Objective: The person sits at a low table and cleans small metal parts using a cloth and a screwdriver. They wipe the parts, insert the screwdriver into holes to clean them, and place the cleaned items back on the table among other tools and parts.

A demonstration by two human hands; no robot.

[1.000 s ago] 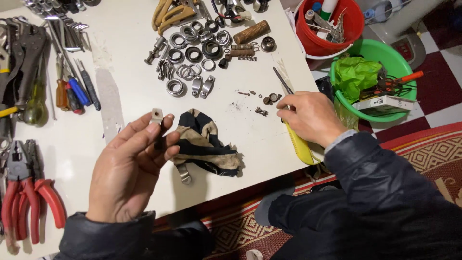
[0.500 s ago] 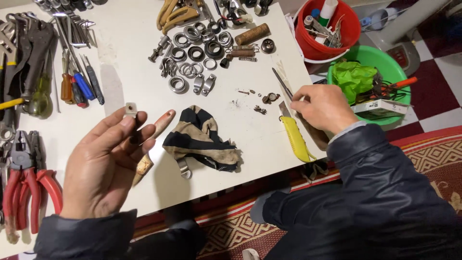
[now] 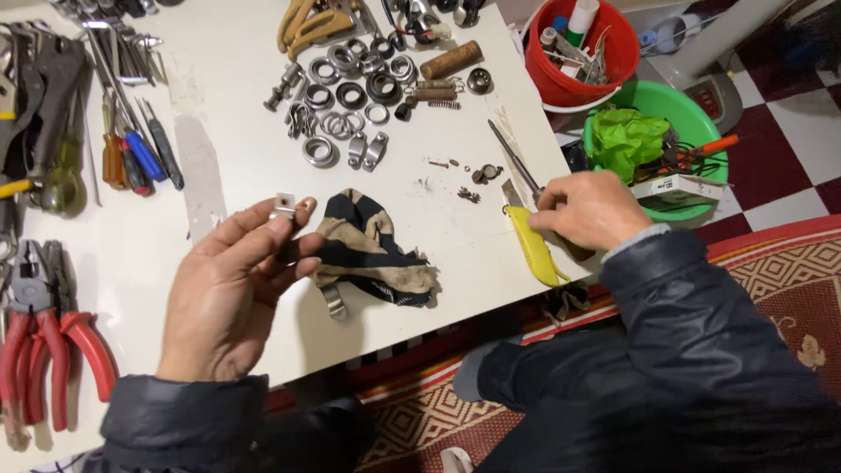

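- Left hand: raised palm-up above the white table, fingers curled half closed; fingertips pinch a small square metal bracket, pale grey, with a hole through its face. A dark slender piece sits between the fingers below it (what it is cannot be made out).
- Right hand: resting at the table's right edge, fingers bent around a thin dark metal rod that slants away up and to the left; knuckles just beside the yellow utility knife, plastic-bodied, short blade exposed.
- Rag: crumpled cloth, tan with black bands, frayed and soiled, lying between the two hands; a curved metal clip pokes out from under its lower edge.
- Bearing rings and washers: cluster of round steel pieces, bright to dark, at the table's far middle, with coiled springs and a ribbed brown cylinder.
- Small screws and bits: scattered, rusty, near the rod.
- Screwdrivers: orange, blue and black handles, left side.
- Red-handled pliers: near left edge.
- Red bucket: plastic, holding tools (beside the table).
- Green basin: plastic, holding a crumpled green bag.
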